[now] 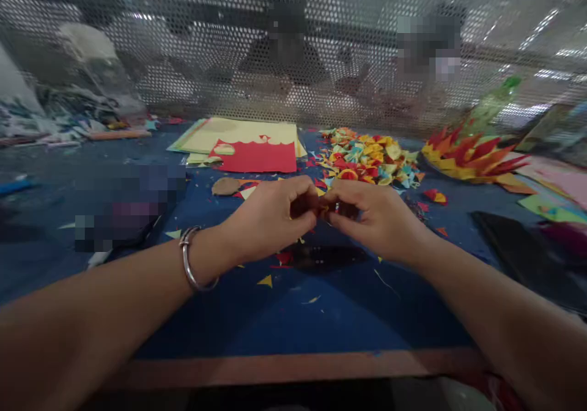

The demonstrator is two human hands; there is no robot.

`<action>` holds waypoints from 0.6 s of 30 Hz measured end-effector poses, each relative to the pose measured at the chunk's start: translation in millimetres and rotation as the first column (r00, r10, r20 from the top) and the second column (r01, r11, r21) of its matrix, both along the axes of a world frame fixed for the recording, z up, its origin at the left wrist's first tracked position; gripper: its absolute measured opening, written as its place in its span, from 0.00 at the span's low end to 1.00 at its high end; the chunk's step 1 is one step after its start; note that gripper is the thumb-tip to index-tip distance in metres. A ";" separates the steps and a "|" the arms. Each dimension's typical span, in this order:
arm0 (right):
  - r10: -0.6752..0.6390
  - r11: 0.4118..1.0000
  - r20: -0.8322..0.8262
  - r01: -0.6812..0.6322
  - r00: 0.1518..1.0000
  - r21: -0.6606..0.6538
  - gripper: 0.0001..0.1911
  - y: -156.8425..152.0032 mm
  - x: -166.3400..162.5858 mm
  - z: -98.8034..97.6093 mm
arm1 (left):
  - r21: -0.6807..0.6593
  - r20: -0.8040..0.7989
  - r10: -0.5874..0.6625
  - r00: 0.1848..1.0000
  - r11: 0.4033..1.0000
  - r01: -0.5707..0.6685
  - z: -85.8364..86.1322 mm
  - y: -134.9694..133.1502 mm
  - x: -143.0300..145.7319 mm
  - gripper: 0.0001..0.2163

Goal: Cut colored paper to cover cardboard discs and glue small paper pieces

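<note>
One left hand [268, 218], one right hand [378, 218], one bangle [189, 268], one red sheet [259, 157], one paper heap [369, 159], one spiky paper flower [472, 154].

Bench [257, 313] surface: dark blue, brown front edge. Paper sheet [257, 156]: red, lying on pale yellow sheets [250, 132]. Folded-piece heap [367, 157]: mixed red, yellow, orange, turquoise.

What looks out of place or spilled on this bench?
Nothing looks damaged. Paper offcuts lie scattered over the blue table around both hands, and the folded-piece heap has strays beside it. The left hand and right hand pinch a small paper piece together.
</note>
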State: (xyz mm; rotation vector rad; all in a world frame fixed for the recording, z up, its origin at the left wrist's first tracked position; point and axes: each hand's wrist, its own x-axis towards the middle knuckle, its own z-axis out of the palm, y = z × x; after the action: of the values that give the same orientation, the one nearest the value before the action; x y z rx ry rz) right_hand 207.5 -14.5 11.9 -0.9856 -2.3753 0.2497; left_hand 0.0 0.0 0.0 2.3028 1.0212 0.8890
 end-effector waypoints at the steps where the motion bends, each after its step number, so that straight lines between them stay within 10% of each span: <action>1: 0.005 1.000 0.004 -0.005 1.000 0.006 0.05 0.3 0.1 -0.8 | -0.007 -0.004 -0.010 1.000 1.000 0.010 0.2 0.2 -0.1 0.03; 18: 0.055 0.998 0.004 -0.055 0.998 -0.013 0.04 -0.5 -1.7 -3.8 | -0.233 0.081 -0.049 0.996 0.970 0.067 -2.0 -2.3 -1.5 0.03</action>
State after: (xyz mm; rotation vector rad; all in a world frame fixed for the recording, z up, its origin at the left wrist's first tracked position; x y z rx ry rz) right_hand 205.8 -15.0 8.1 -0.9282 -2.4098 0.2841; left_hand -1.5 -2.3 -2.0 2.0757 0.9665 0.7789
